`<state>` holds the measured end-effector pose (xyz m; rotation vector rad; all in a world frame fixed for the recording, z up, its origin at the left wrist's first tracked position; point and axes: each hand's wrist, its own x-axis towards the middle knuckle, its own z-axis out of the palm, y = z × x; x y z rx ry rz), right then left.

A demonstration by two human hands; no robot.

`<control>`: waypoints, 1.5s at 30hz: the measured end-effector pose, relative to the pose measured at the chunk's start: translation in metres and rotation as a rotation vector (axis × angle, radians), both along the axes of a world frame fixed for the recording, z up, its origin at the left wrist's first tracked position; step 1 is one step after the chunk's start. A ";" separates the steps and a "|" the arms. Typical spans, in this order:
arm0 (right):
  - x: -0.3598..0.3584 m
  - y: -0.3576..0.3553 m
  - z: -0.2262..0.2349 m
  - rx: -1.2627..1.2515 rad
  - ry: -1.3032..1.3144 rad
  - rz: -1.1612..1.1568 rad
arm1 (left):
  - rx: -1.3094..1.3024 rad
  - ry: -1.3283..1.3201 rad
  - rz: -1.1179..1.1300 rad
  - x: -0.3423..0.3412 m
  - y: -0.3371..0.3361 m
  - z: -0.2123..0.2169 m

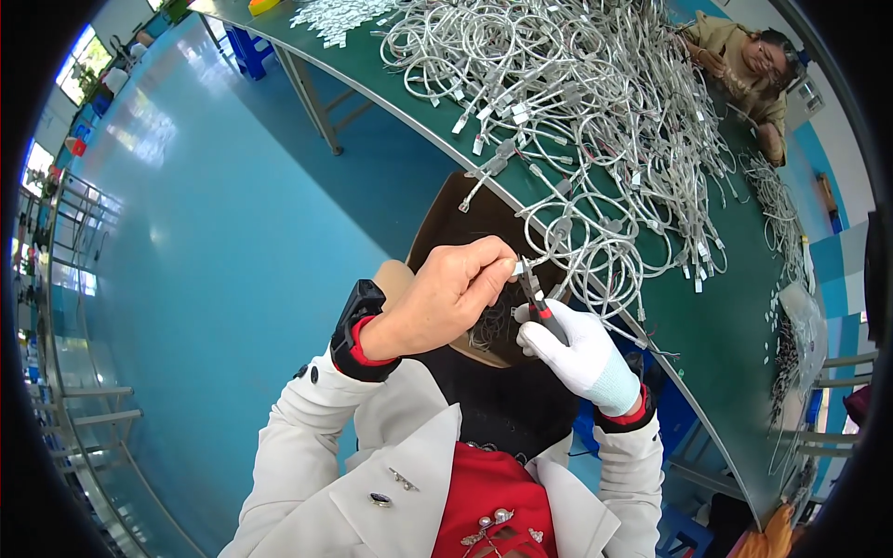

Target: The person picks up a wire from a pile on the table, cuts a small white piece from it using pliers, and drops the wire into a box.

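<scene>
Bare, my left hand pinches the white end of a cable between thumb and fingers. In a white glove, my right hand is closed round the dark and red handles of a pair of pliers or cutters. The jaws of this tool meet the cable end right beside my left fingertips; whether they are closed on it I cannot tell. Coiled clear-sheathed cables hang over the table edge just beyond my right hand. Both hands are above an open cardboard box at my lap.
A large heap of cables covers the green table. Small white pieces lie at its far left. Across the table sits another person. A clear plastic bag lies at the right; a blue stool stands beyond the table leg.
</scene>
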<state>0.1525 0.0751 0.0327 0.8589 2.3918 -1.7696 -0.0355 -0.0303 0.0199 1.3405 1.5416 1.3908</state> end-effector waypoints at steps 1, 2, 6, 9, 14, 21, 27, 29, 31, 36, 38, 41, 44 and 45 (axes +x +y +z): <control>0.000 0.000 0.000 0.000 -0.001 0.000 | 0.000 -0.001 0.000 0.000 0.000 0.000; 0.000 -0.001 0.000 0.048 0.001 0.008 | -0.003 0.002 -0.001 0.000 0.000 -0.001; 0.001 -0.002 -0.003 0.193 0.034 0.045 | -0.011 0.010 -0.001 0.000 0.001 -0.001; 0.000 -0.001 -0.009 0.299 0.092 0.084 | -0.008 0.013 0.002 -0.002 0.004 -0.002; -0.001 0.000 -0.021 0.447 0.237 0.111 | -0.027 -0.003 -0.005 -0.004 0.007 -0.002; -0.003 -0.006 -0.024 0.671 0.290 0.076 | -0.029 -0.017 -0.042 -0.003 0.008 -0.005; 0.000 -0.007 -0.035 0.234 0.233 0.037 | -0.004 -0.176 -0.100 -0.007 0.006 -0.024; 0.002 -0.011 -0.038 0.040 0.195 0.026 | 0.009 -0.252 -0.112 -0.009 0.003 -0.026; 0.006 -0.018 -0.037 -0.227 0.172 -0.070 | -0.062 -0.420 -0.111 -0.013 -0.001 -0.024; 0.031 -0.022 -0.027 -0.400 0.178 -0.152 | -0.066 -0.602 -0.150 -0.011 0.007 -0.023; 0.040 -0.020 -0.024 -0.378 0.201 -0.193 | -0.083 -0.556 -0.118 -0.004 0.013 -0.020; 0.056 -0.016 -0.019 -0.329 0.235 -0.299 | -0.077 -0.635 -0.042 -0.005 0.016 -0.018; 0.080 -0.009 0.001 -0.289 0.284 -0.278 | -0.068 -0.813 -0.073 0.009 0.033 0.000; 0.089 -0.006 0.005 -0.275 0.299 -0.308 | -0.071 -0.803 -0.108 0.012 0.043 0.006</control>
